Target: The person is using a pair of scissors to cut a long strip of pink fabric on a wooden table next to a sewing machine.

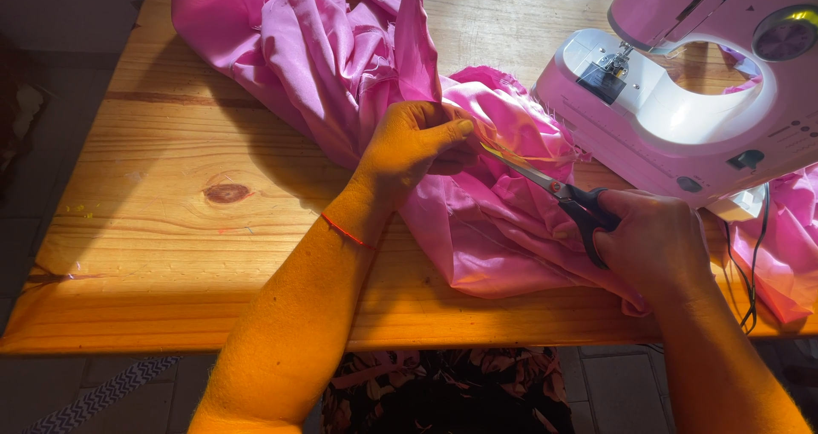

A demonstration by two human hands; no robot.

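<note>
Two hands (417,144) — one pair of scissors (562,197), one sewing machine (682,102), one wooden table (170,229), one heap of pink fabric (341,51)

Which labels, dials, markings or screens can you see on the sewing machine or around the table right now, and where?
Round dial: top right of the white-and-pink sewing machine, dark face with pale ring.
Row of small dark markings: machine's front right, too small to tell.
Two dark round knobs: lower front of the machine.
No packages, signs or screens in view.

Crumpled pink fabric (503,221) on table, black-handled scissors (554,187) at its edge.
</note>
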